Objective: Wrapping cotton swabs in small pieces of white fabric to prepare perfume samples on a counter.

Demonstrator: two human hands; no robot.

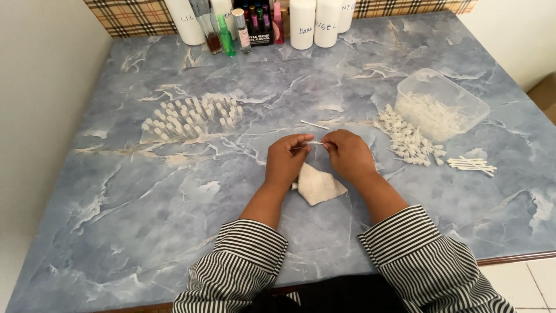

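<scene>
Left hand (285, 162) and right hand (349, 154) meet over the blue marbled table (145, 232), fingertips pinched on a thin clear tube (313, 143) held level between them (too small to tell more). Folded white cloth (318, 185) lies just below the wrists. Another thin stick (314, 124) sits just beyond. Clear vials (191, 117) stand left; white caps (410, 141) spill beside a plastic tub (443, 105) right.

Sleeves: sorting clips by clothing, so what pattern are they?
Black-and-white stripes on both sleeves, clearest in the head view.
</scene>
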